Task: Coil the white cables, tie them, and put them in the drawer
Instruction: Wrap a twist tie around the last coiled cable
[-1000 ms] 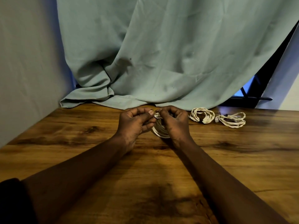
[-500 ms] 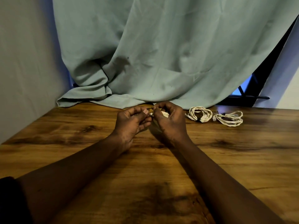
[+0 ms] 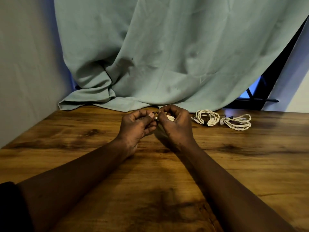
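Note:
A coiled white cable [image 3: 169, 117] is mostly hidden inside my right hand [image 3: 175, 125], which grips it above the wooden table [image 3: 234, 156]. My left hand [image 3: 137, 126] faces it, and the fingertips of both hands pinch a thin dark tie [image 3: 155, 113] at the coil's top. Two more coiled white cables lie on the table to the right: one cable coil [image 3: 207, 117] with a dark tie round it, and a second cable coil [image 3: 237, 121] further right. No drawer is in view.
A pale green curtain [image 3: 167, 56] hangs behind the table and its hem rests on the back edge. A grey wall [image 3: 25, 72] borders the left side. A dark window frame [image 3: 257, 99] shows at the back right.
Both hands have closed in on the coil, which is now more hidden in my right hand. The fingertips have met at the thin tie. The two coils on the right have not moved.

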